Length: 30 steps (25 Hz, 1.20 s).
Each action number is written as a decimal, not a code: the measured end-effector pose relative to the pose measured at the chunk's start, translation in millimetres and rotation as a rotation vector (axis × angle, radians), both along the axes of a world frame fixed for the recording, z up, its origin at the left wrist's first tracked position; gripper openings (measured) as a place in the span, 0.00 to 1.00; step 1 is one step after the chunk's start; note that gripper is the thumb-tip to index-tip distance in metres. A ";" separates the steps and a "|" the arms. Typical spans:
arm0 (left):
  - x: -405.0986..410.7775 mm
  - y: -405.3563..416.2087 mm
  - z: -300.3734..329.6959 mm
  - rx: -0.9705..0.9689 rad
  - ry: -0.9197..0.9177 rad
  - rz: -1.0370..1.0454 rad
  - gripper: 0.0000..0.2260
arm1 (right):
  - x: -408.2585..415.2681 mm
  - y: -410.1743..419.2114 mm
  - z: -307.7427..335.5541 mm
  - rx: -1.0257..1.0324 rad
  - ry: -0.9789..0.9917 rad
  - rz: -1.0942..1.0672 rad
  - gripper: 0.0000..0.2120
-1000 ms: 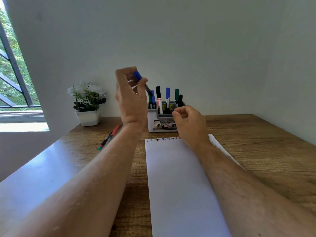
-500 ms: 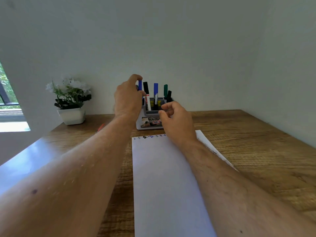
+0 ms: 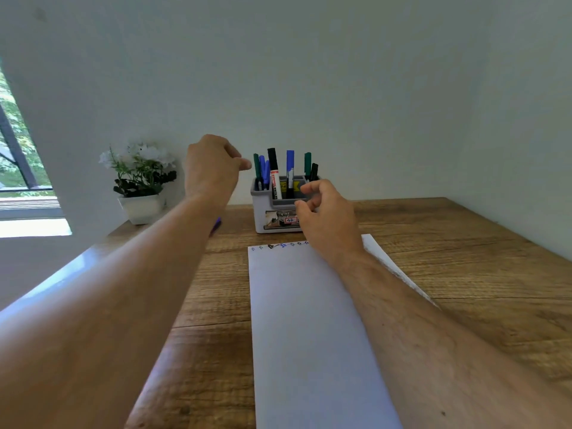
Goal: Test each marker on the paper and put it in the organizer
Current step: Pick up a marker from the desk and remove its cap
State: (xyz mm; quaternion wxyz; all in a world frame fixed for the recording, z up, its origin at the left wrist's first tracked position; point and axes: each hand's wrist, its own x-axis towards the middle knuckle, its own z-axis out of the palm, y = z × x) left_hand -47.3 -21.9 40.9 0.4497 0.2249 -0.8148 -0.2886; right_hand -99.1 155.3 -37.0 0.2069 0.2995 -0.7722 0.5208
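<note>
The left hand [image 3: 213, 170] hangs in the air just left of the organizer [image 3: 280, 209], its fingers [image 3: 246, 163] loosely curled and holding nothing, with the fingertips close to the green marker at the left end but not touching it. The right hand [image 3: 325, 216] hovers in front of the organizer, over the far end of the paper [image 3: 309, 320]; its fingers are also relaxed and half bent, and I see no marker in them. Several markers [image 3: 273, 168] stand upright in the back compartments, with green, blue and black caps. One more purple marker [image 3: 215, 226] lies on the desk [image 3: 464, 258], mostly hidden behind the left forearm, so I think it is the next to be tested. A row of small test marks sits on the far edge of the paper. A marker like this should be light, stiff and smooth, so it can slip; I would take it at the middle of the barrel, not at the cap, which may pull off. A potted plant [image 3: 140, 184] stands to the left by the wall.
</note>
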 end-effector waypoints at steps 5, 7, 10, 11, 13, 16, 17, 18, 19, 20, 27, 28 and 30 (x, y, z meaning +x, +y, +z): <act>39.4 -23.4 -36.2 -0.183 -0.432 0.032 0.14 | 4.8 1.5 2.4 0.025 0.018 -0.006 0.11; 48.6 -32.0 -52.8 -0.203 -0.636 0.111 0.12 | 5.8 2.2 3.0 0.028 0.017 0.000 0.10; 50.5 -37.6 -69.0 -0.172 -0.752 0.102 0.06 | 6.8 3.0 3.5 0.036 0.020 0.004 0.10; 47.0 -37.3 -72.1 -0.160 -0.740 0.087 0.05 | 7.4 3.1 3.6 0.038 0.020 0.005 0.10; 36.0 -30.5 -75.6 -0.139 -0.718 0.086 0.09 | 7.7 3.3 3.6 0.036 0.013 0.009 0.10; 20.0 -15.3 -77.5 -0.118 -0.738 0.102 0.13 | 8.2 3.4 3.7 0.048 0.003 0.015 0.09; 16.2 -12.4 -78.0 -0.115 -0.734 0.104 0.14 | 8.0 3.6 3.8 0.052 0.000 0.020 0.09; 14.8 -10.1 -78.4 -0.123 -0.723 0.105 0.14 | 7.7 3.7 4.0 0.056 -0.004 0.025 0.08; 15.3 -8.1 -78.9 -0.143 -0.702 0.101 0.15 | 7.7 3.8 4.1 0.058 -0.007 0.029 0.07; 17.5 -6.3 -79.0 -0.176 -0.675 0.095 0.17 | 7.6 3.9 4.2 0.058 -0.009 0.032 0.07; 46.2 -3.7 -55.6 -0.133 -0.601 0.189 0.23 | 4.6 1.2 4.1 0.084 0.016 0.028 0.05; 49.5 -3.1 -53.3 -0.119 -0.654 0.202 0.24 | 4.2 0.6 4.0 0.091 0.021 0.028 0.05; 52.0 0.9 -50.6 -0.076 -0.716 0.196 0.25 | 3.8 0.7 3.8 0.103 0.029 0.025 0.05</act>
